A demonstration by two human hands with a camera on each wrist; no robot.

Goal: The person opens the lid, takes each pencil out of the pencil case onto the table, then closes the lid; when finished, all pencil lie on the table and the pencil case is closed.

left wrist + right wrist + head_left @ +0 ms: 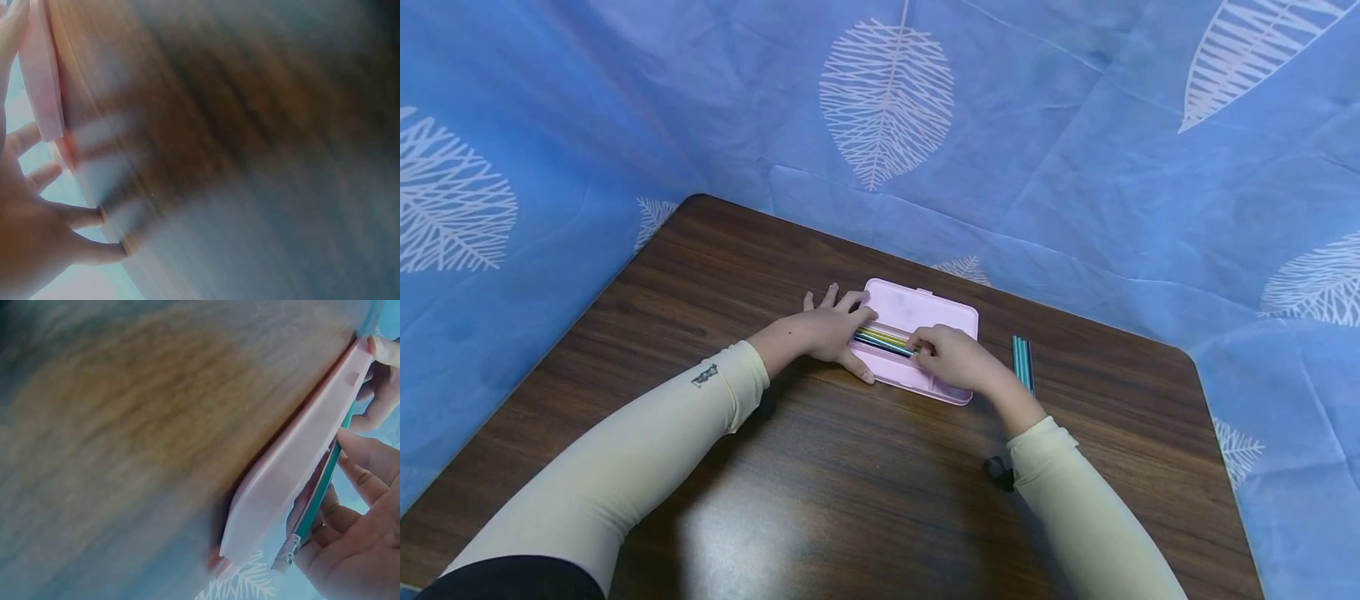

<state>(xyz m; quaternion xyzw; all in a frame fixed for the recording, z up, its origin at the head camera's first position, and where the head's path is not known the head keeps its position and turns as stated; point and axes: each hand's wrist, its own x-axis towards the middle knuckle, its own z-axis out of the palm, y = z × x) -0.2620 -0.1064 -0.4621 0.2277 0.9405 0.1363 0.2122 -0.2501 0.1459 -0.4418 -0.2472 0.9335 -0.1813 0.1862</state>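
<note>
A pink pencil case (917, 308) lies with its lid folded back on the far side. Several pencils (880, 340), yellow and dark ones among them, rest lengthwise in its near half. My left hand (823, 332) spreads its fingers at the case's left end, with the thumb by the near edge. Over the right part of the tray, my right hand (955, 357) pinches a green pencil (323, 481) between thumb and fingers. This pencil's metal band and eraser end (287, 551) stick out past the hand in the right wrist view, beside the case wall (281, 475).
A few teal pencils (1022, 364) lie side by side on the brown wooden table (850, 475), right of the case. Behind the table hangs a blue cloth (1037, 167) with white leaf prints. A small black object (998, 472) shows beside the right sleeve.
</note>
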